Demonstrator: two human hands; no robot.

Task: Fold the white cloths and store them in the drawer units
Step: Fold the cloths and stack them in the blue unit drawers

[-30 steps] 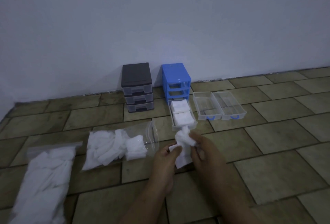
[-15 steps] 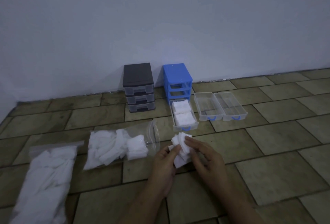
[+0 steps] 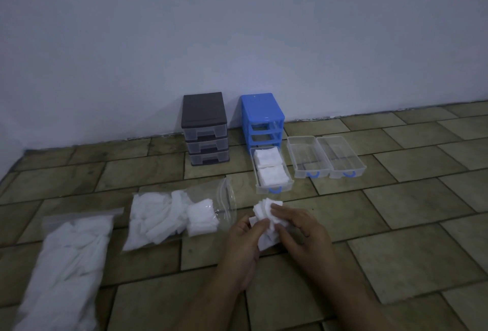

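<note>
We see the fingers (image 3: pixel 273 208) of our right hand (image 3: pixel 303 233) curled over the top of a white cloth (image 3: pixel 266 235), pinching it, while our left hand (image 3: pixel 241 241) grips its lower left edge between thumb and fingers. The cloth sits just below the frame's centre, held above the tiled floor (image 3: pixel 396 211), bunched, its long axis running roughly up and down the picture.

Just above it lies a clear drawer (image 3: pixel 273 188) with two folded stacks, in front of the blue drawer unit (image 3: pixel 261 111). Two clear drawers (image 3: pixel 327 172) lie right of it; a black drawer unit (image 3: pixel 204 108) stands left. Two plastic bags of cloths (image 3: pixel 158 219) lie at lower left.
</note>
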